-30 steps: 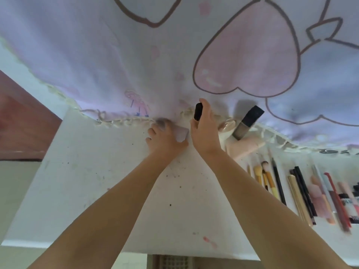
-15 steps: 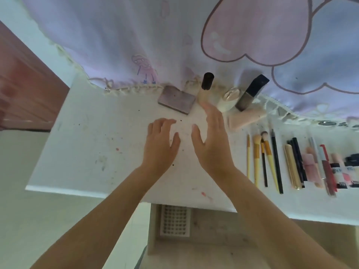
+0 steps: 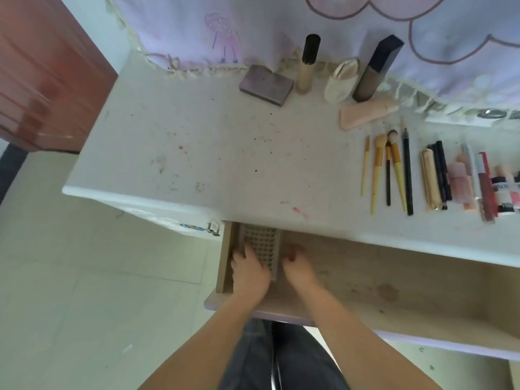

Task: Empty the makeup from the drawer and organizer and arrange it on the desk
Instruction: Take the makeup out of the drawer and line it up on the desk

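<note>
My left hand and my right hand are down in the open wooden drawer, one on each side of a grey grid organizer at its left end. Left fingers curl over the organizer's left wall; right fingertips curl against its right wall. On the white desk at the back are a grey palette, a dark-capped tube, a cream compact, a black-capped foundation bottle and a pink tube. Brushes and lip products lie in a row at right.
A lilac cloth with heart outlines hangs behind the desk. A red-brown cabinet stands at the left, tiled floor below it. The rest of the drawer floor shows bare wood. My legs in dark trousers are under the drawer.
Both hands left the palette and the dark-capped tube at the back of the desk, drew back over its front edge and went down into the drawer onto the organizer. The view tilted down.
</note>
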`<act>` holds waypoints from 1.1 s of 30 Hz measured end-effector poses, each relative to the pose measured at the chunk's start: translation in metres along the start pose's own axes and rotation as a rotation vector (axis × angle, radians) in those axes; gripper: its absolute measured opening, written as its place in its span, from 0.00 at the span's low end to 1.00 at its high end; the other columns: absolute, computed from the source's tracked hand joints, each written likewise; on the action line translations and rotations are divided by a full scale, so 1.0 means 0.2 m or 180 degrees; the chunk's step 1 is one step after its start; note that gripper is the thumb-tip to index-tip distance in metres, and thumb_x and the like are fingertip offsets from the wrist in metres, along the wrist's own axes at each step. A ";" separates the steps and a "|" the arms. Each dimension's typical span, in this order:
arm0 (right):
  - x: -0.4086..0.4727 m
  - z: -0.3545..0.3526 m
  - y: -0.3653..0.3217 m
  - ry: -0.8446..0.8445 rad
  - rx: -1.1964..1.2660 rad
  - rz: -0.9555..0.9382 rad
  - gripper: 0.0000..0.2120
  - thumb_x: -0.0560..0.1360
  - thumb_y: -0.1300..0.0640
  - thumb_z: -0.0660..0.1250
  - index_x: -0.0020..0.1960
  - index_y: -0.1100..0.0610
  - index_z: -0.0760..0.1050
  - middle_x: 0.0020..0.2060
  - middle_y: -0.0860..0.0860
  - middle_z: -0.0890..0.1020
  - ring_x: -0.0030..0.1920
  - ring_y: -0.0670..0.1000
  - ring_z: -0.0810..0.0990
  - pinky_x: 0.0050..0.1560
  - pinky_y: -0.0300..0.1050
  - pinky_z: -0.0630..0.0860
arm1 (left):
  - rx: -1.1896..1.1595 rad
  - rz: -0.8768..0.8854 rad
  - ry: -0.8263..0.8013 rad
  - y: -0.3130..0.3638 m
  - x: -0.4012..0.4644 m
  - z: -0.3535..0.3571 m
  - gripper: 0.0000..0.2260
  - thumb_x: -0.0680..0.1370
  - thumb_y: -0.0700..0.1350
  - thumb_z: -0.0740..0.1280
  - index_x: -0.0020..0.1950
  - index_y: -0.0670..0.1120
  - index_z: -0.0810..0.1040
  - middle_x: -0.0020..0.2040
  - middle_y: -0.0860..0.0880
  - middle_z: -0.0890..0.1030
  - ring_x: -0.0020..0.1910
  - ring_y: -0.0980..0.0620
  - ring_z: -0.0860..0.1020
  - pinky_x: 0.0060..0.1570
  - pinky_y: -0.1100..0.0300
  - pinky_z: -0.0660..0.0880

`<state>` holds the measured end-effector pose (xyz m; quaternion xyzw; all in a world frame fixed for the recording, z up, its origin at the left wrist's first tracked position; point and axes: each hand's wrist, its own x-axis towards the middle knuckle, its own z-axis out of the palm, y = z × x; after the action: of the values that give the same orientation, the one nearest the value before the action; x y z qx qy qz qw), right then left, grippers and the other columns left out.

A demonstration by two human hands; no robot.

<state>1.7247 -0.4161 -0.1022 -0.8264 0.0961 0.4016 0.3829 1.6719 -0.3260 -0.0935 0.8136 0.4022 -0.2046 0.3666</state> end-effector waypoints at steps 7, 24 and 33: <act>0.07 0.06 -0.02 -0.0195 0.0511 0.0232 0.12 0.79 0.59 0.60 0.60 0.61 0.75 0.56 0.59 0.81 0.50 0.55 0.79 0.44 0.41 0.72 | -0.0282 -0.0220 -0.0039 0.01 0.03 -0.01 0.28 0.77 0.38 0.58 0.75 0.43 0.52 0.73 0.40 0.54 0.71 0.39 0.56 0.68 0.48 0.59; -0.55 -0.36 -0.26 -0.1533 0.1234 0.0670 0.13 0.79 0.58 0.63 0.58 0.65 0.75 0.49 0.61 0.84 0.49 0.58 0.84 0.45 0.49 0.82 | -0.1118 -0.0160 -0.1702 -0.02 -0.39 -0.75 0.11 0.80 0.47 0.62 0.56 0.40 0.74 0.42 0.47 0.82 0.32 0.56 0.80 0.33 0.63 0.76; -0.35 -0.23 -1.07 -0.1146 0.0977 -0.0776 0.12 0.79 0.55 0.62 0.57 0.61 0.75 0.47 0.55 0.84 0.43 0.52 0.85 0.40 0.44 0.81 | -0.1481 0.0685 -0.0483 0.16 0.02 -1.40 0.13 0.79 0.48 0.64 0.62 0.47 0.73 0.54 0.47 0.81 0.46 0.52 0.77 0.40 0.61 0.70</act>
<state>1.8064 -0.3123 0.0856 -0.6793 -0.0140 0.4738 0.5602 1.7108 -0.1238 0.0987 0.7278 0.3210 -0.1269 0.5926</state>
